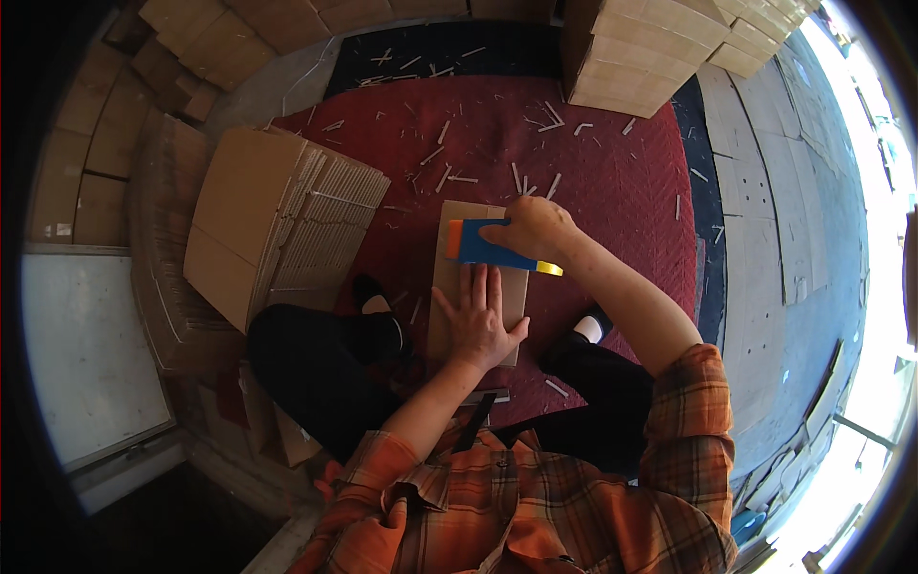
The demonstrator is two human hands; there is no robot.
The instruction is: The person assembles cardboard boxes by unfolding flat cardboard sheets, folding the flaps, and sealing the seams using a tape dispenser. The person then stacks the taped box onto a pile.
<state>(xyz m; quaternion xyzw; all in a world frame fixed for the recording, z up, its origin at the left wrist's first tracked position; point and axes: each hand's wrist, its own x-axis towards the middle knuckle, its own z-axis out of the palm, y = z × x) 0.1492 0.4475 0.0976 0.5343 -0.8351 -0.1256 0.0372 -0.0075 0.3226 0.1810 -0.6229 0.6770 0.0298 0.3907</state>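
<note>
A narrow brown cardboard box (pixel 490 344) lies lengthwise in front of me, between my feet. My left hand (pixel 478 320) presses flat on it with the fingers stretched out. Over the far part of the box, my right hand (pixel 535 230) grips a blue hand tool (pixel 488 247) with an orange left end and a yellow right tip; its exact kind I cannot make out. The tool lies crosswise just beyond my left fingertips. Whether it touches the cardboard is unclear from above.
Cardboard scraps (pixel 445 177) litter the red mat (pixel 612 153). On the left stands a bundle of flattened cartons (pixel 325 210), close to my knee. More stacked cardboard (pixel 641 57) rises at the far right, and flat sheets (pixel 765 191) cover the floor along the right side.
</note>
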